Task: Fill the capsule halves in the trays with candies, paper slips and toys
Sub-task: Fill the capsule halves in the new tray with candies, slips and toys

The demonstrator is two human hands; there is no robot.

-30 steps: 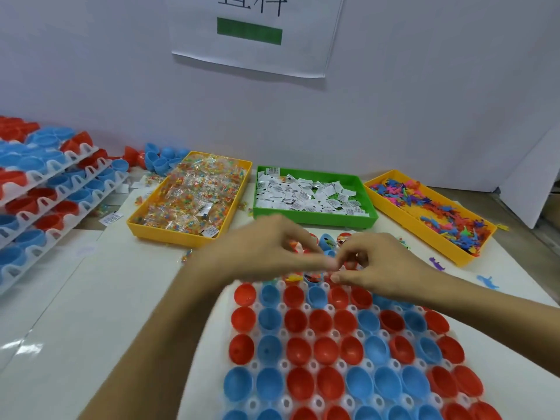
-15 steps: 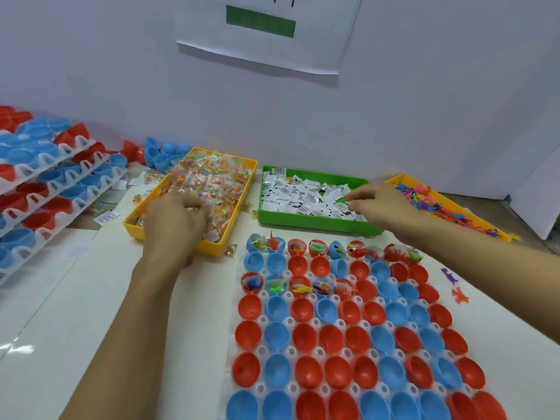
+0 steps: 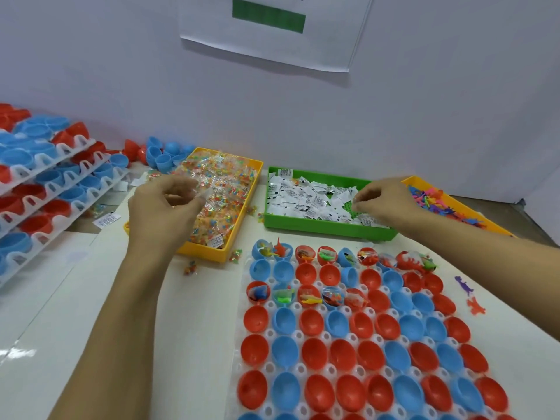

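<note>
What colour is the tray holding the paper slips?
Green tray, seen best in the head view.

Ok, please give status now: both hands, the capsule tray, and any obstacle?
Left hand pinches candy packet over candy bin. Right hand picking in slip bin. Capsule tray mostly unfilled. Nothing blocking.
</note>
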